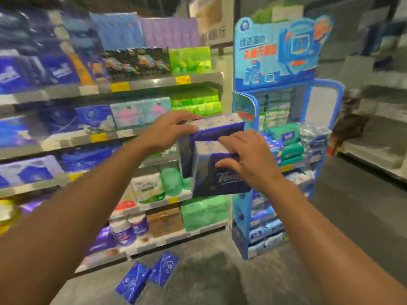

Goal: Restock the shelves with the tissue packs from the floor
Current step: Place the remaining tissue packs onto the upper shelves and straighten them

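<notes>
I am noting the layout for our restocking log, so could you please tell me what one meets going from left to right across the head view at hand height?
Store shelves → left hand → rear tissue pack → right hand on the front tissue pack → blue display stand.

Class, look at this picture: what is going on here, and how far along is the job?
A person is restocking a shop aisle. The left hand grips the rear dark blue tissue pack, the right hand the front pack, both held up before the shelves. Two blue packs lie on the floor, so work remains.
</notes>
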